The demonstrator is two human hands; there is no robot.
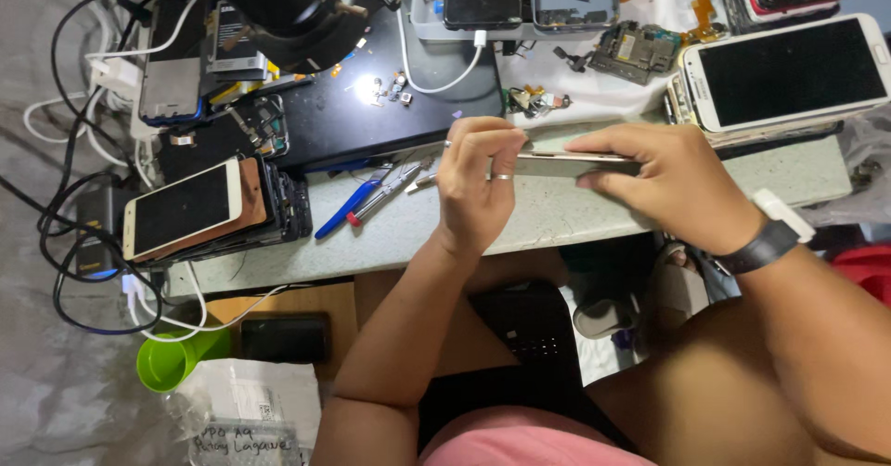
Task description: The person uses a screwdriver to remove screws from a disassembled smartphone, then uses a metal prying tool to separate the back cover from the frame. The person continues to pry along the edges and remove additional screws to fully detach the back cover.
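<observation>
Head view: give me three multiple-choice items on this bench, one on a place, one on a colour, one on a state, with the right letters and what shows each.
1. Where does the white tablet lie?
A. far right of the bench
B. on the floor
C. under the green cup

2. What colour is the cup below the bench edge?
A. red
B. green
C. black

3. How is the thin phone held?
A. flat, screen up
B. edge-on between both hands
C. by one hand only

Answers:
1 A, it rests at the bench's upper right, screen dark.
2 B, its rim and wall are bright green.
3 B, the left hand pinches one end and the right hand grips the other, only the slim edge showing.
</observation>
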